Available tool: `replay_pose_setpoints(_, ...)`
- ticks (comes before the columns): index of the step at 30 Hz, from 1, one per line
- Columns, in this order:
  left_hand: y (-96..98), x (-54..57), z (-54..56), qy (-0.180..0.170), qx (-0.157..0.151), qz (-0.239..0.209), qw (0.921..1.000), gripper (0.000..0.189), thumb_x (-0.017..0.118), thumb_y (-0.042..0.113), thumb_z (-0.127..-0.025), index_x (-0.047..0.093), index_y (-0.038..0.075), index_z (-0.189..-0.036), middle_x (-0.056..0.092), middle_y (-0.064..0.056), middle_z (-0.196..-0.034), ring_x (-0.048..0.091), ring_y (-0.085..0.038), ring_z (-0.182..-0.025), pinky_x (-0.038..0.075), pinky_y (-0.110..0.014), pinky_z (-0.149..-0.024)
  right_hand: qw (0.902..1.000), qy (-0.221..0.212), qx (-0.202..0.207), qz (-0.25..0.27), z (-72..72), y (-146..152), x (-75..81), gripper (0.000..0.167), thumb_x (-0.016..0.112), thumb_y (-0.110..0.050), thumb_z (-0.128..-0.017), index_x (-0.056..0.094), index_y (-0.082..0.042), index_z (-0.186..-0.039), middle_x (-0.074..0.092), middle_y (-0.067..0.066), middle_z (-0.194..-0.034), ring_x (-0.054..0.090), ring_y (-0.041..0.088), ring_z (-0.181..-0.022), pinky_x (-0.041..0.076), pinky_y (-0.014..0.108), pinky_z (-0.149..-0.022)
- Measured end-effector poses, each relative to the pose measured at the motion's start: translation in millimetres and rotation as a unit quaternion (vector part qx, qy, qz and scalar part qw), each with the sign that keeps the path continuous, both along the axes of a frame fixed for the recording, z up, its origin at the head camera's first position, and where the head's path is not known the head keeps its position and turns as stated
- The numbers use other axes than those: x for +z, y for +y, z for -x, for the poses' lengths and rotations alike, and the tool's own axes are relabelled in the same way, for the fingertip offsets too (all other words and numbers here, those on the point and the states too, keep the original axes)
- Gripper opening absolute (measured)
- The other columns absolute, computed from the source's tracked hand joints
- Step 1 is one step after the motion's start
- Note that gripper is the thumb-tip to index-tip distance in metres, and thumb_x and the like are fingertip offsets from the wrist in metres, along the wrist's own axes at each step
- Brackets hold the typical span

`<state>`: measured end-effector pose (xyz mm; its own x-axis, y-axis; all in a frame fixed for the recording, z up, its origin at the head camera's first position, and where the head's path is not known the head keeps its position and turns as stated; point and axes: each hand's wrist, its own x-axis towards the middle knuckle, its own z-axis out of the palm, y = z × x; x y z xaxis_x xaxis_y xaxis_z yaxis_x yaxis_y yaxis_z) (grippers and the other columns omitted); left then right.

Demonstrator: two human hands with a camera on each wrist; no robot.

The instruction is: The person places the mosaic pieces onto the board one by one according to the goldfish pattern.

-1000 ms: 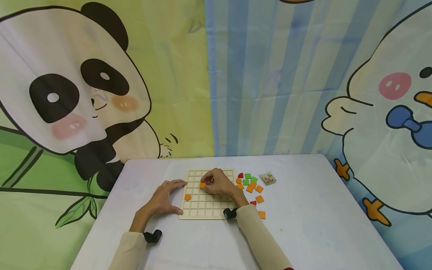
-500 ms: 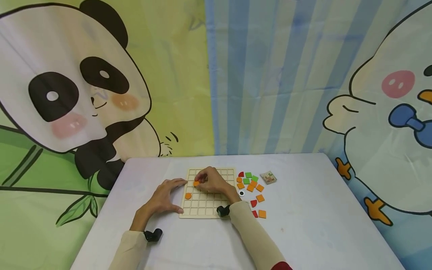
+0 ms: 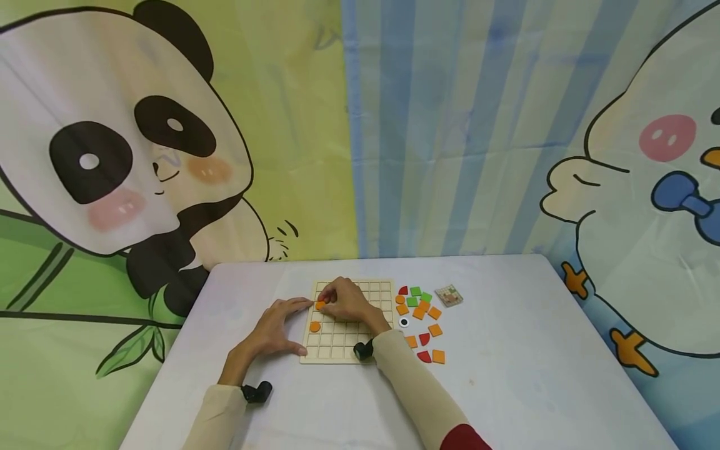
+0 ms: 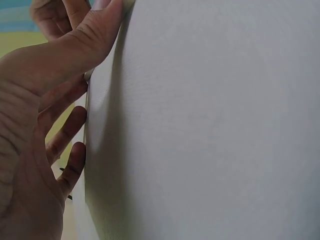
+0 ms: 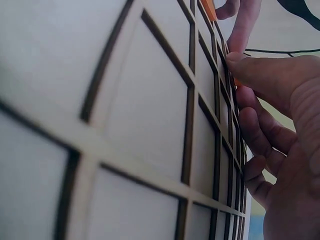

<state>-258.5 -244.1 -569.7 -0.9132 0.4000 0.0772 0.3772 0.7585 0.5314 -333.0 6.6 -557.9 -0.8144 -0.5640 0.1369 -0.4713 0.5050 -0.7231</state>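
Note:
A pale wooden grid board (image 3: 337, 353) lies on the white table. My right hand (image 3: 347, 303) pinches an orange piece (image 3: 320, 305) between thumb and fingertips over the board's left column, toward the far side; the right wrist view shows only a sliver of that piece (image 5: 237, 82). A round orange piece (image 3: 315, 326) sits nearer to me in the left part of the grid. My left hand (image 3: 272, 328) is spread along the board's left side, its thumb and index finger touching the edge. In the left wrist view, the fingers of this hand (image 4: 65, 55) look relaxed.
Right of the board lie loose orange squares (image 3: 439, 357), green squares (image 3: 415, 291), red quarter-round pieces (image 3: 424, 357) and a black-and-white round piece (image 3: 404, 322). A small patterned card (image 3: 449, 295) lies beyond them. A printed curtain hangs behind the table (image 3: 523, 350).
My right hand has moved left across the board with the orange piece, from the inner squares to the left column. More loose pieces show beside the right arm. The left hand stays put.

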Motion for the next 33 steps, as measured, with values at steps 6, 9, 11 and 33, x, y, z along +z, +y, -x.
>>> replay_pose_setpoints(6, -0.8, -1.1, -1.8, 0.014, 0.000, 0.000, 0.9999, 0.117, 0.107, 0.052, -0.057, 0.059, 0.019, -0.158, 0.057, -0.006, -0.165, 0.055, -0.035, -0.138, 0.042, -0.067, -0.111, 1.0000, 0.003, -0.009, -0.002, -3.9, -2.9, 1.2, 0.018, 0.086, -0.015, -0.094, 0.087, -0.012, -0.112, 0.084, 0.004, -0.102, 0.065, 0.002, -0.078, 0.053, 0.023, -0.074)
replay_pose_setpoints(9, -1.4, -1.8, -2.1, 0.011, -0.003, -0.003, 0.9999, 0.117, 0.107, 0.053, -0.057, 0.059, 0.019, -0.158, 0.057, -0.006, -0.165, 0.055, -0.035, -0.139, 0.041, -0.067, -0.112, 0.9999, 0.002, -0.010, 0.001, -4.7, -3.2, -0.3, 0.018, 0.086, -0.015, -0.094, 0.087, -0.011, -0.112, 0.084, 0.004, -0.102, 0.066, 0.002, -0.079, 0.054, 0.023, -0.076)
replay_pose_setpoints(11, -1.6, -2.8, -2.4, 0.011, -0.006, -0.005, 0.9999, 0.117, 0.107, 0.054, -0.058, 0.059, 0.018, -0.158, 0.057, -0.007, -0.165, 0.055, -0.035, -0.139, 0.041, -0.067, -0.112, 0.9999, 0.007, -0.012, 0.003, -5.0, -3.2, -2.1, 0.017, 0.085, -0.014, -0.095, 0.087, -0.011, -0.111, 0.085, 0.003, -0.101, 0.067, 0.002, -0.079, 0.055, 0.023, -0.077)
replay_pose_setpoints(33, -0.6, -1.7, -0.5, 0.007, 0.001, 0.003, 1.0000, 0.117, 0.107, 0.052, -0.058, 0.058, 0.022, -0.159, 0.056, -0.005, -0.166, 0.054, -0.034, -0.140, 0.040, -0.067, -0.114, 0.9983, 0.044, -0.013, 0.038, -8.6, 0.5, -1.4, 0.025, 0.083, -0.012, -0.096, 0.083, -0.001, -0.119, 0.083, 0.010, -0.106, 0.078, 0.018, -0.090, 0.061, 0.027, -0.082)
